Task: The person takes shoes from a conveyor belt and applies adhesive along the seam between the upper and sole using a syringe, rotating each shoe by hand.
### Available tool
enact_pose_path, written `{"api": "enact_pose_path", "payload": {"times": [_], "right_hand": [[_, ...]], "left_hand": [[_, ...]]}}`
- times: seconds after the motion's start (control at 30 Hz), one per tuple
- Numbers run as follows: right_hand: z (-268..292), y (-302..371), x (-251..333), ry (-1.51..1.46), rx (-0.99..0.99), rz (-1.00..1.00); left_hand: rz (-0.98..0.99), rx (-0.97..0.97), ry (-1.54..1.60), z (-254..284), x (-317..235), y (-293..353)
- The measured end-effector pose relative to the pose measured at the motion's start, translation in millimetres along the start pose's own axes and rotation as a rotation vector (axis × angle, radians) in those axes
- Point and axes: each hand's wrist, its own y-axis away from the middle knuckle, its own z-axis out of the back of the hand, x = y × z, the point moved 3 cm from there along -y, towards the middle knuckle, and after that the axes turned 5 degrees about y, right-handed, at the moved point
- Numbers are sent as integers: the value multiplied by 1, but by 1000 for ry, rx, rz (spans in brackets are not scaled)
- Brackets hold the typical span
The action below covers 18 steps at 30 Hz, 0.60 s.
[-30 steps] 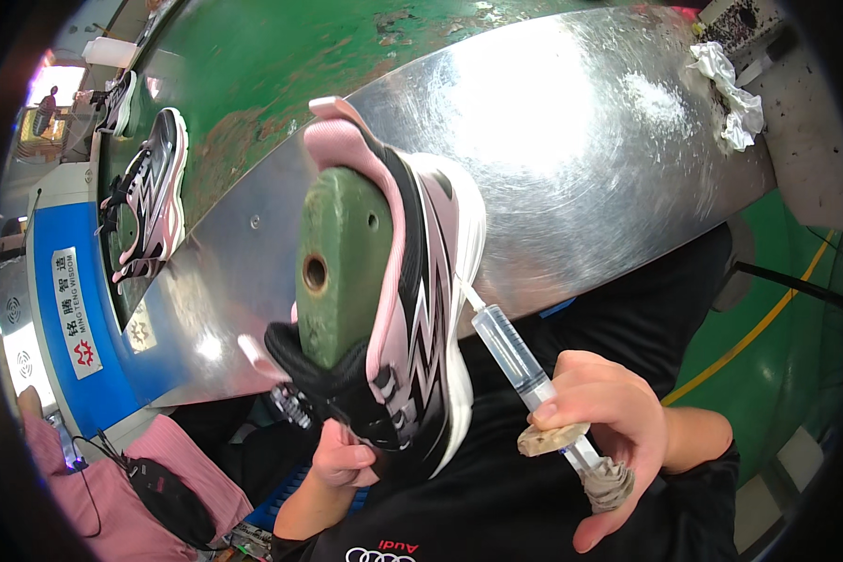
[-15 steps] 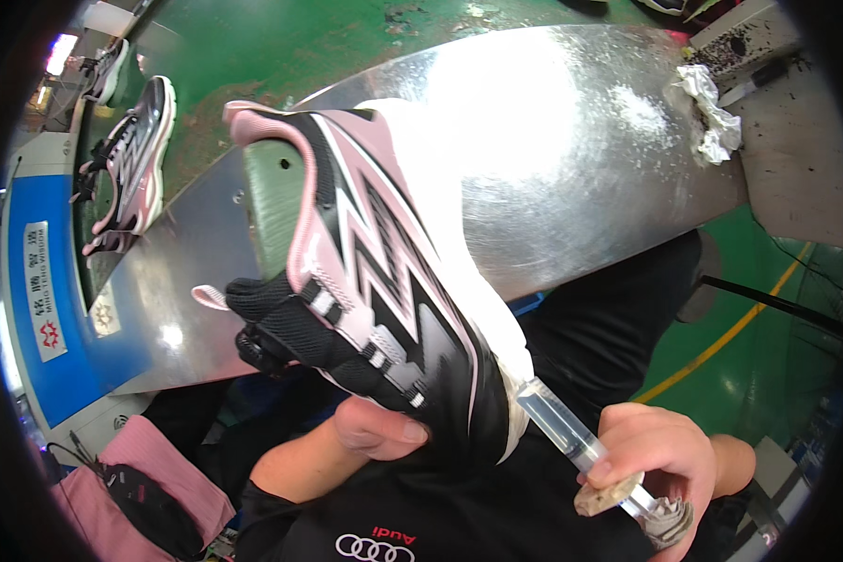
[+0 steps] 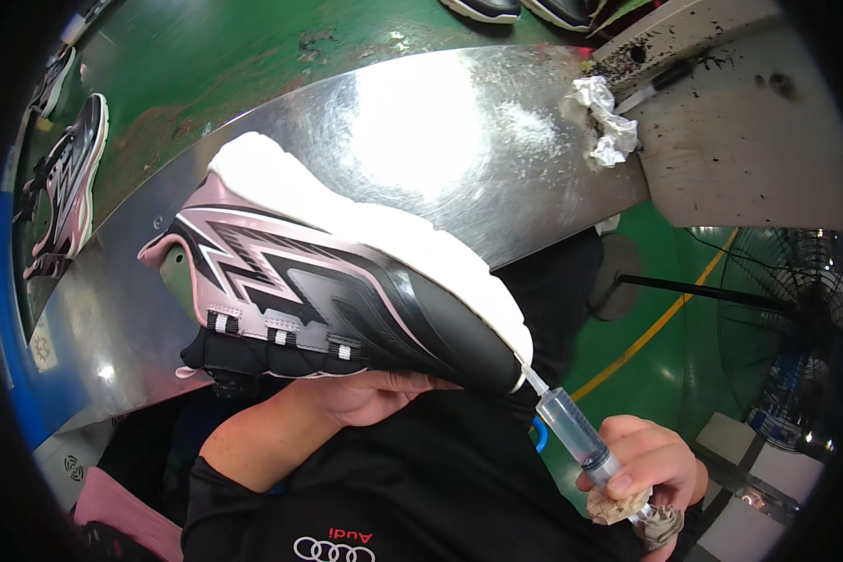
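A black and pink sneaker (image 3: 347, 290) with a white sole lies on its side in the air, toe toward the right. Beneath its laced side, my left hand (image 3: 370, 393) is wrapped round the upper, with some fingers hidden. A green last shows inside the collar. In my right hand (image 3: 651, 459) is a clear plastic syringe (image 3: 574, 431), partly filled with clear fluid. Its narrow tip meets the seam between upper and sole at the toe. Beige wrapping covers the syringe's flange and plunger end, where my fingers close.
Behind the sneaker spreads a shiny metal table (image 3: 290, 117) with white powdery smears. Crumpled white tissue (image 3: 609, 122) lies at its right, beside a brush-like tool (image 3: 660, 84). More sneakers (image 3: 70, 178) stand at the far left. A black fan (image 3: 796, 300) is at the right.
The sneaker has rolled and swung so its white sole faces up and away, and its side shows more fully. The syringe tip, hidden before, now shows at the toe seam.
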Motion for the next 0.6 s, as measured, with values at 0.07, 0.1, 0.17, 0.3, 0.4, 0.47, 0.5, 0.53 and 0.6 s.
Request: {"api": "enact_pose_path", "payload": {"times": [0.07,0.1,0.17,0.3,0.4,0.47,0.5,0.53,0.6], "right_hand": [[2,3,-2,34,-13,29],[3,4,-2,55,-23,57],[3,6,-3,95,-23,65],[-1,8,-4,169,-61,91],[-1,6,-6,232,-61,119],[-3,4,-7,342,43,128],[-5,3,-8,369,62,126],[-8,1,-9,372,65,125],[-16,-2,-10,470,-9,179]], "left_hand": [[1,7,2,-3,-1,-9],[-3,28,-18,-4,-2,-14],[-5,56,-37,-7,-3,-20],[-53,71,1,-10,-3,-28],[-45,74,31,-13,-5,-32],[-36,100,49,-16,-6,-35],[-35,78,44,-17,-6,-36],[-40,51,18,-17,-7,-38],[-35,33,49,-20,-7,-41]]}}
